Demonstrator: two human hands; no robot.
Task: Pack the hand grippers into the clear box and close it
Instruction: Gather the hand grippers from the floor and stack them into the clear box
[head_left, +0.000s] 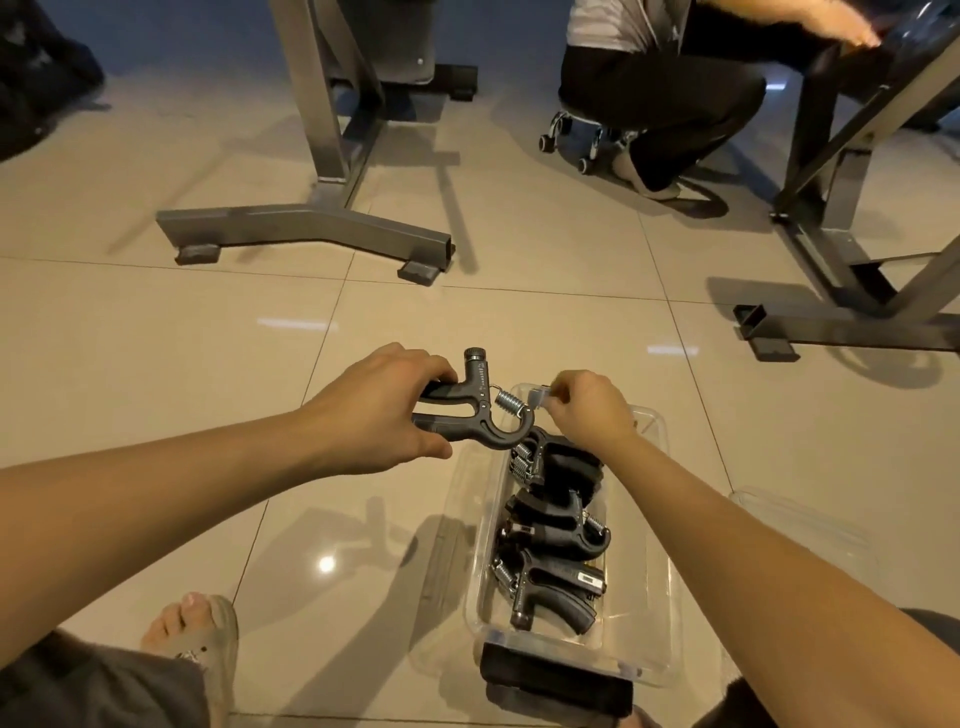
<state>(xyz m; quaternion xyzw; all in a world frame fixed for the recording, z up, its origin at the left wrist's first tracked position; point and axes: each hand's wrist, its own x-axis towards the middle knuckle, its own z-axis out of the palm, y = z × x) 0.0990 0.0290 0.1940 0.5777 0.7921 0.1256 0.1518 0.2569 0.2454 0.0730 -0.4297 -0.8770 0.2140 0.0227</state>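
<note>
A clear plastic box (657, 618) sits on the tiled floor in front of me, its top open. Several black hand grippers (556, 530) with metal springs lie inside it. My left hand (384, 410) grips the two handles of another black hand gripper (480, 410) and holds it in the air above the box's far left corner. My right hand (587, 410) pinches the grey latch (540, 399) at the far end of the box. A dark latch (556, 675) shows at the near end. The clear lid (810, 525) lies on the floor to the right.
A grey metal stand base (311, 223) stands on the floor ahead, and another frame (841, 312) at the right. A person sits on a wheeled stool (576, 130) at the back. My sandalled foot (202, 629) is near the left of the box.
</note>
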